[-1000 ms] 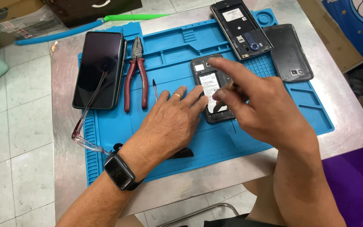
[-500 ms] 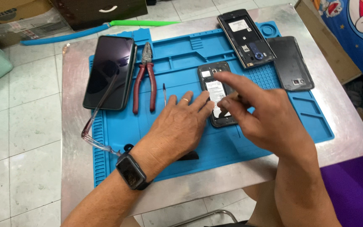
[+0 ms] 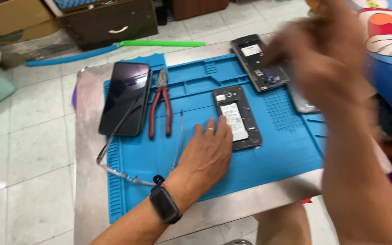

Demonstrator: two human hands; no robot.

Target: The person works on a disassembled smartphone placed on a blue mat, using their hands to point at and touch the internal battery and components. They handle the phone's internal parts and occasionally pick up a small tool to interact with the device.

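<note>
Surface: metal table [image 3: 87,190] on a tiled floor, covered largely by a blue work mat [image 3: 259,163].
Opened phone: one phone with its back off [image 3: 237,117] lay flat on the mat, white battery showing, just under and beyond the left fingertips.
Left hand: left hand [image 3: 207,154] lay palm down on the mat, fingers together and stretched out, tips touching the phone's near-left edge; a dark watch sat on the wrist.
Right hand: right hand [image 3: 327,59] was raised above the mat's far right, badly blurred; I cannot tell whether its fingers were apart or closed, or whether it held anything.
Phones counted: four in view; besides the opened one, a second open frame [image 3: 257,61] beyond the right hand, a dark back cover or phone [image 3: 302,102] partly hidden under it, and a black-screened phone [image 3: 125,97] well left of the left fingers.
Tools: one pair of red-handled pliers [image 3: 160,106] between the black phone and the left fingers; one pair of glasses [image 3: 123,149] left of the wrist.
Open room: bare mat ran from the left hand to the table's near edge and to the right of the opened phone.
Mat trays: moulded compartments along the far edge held nothing I could make out.
</note>
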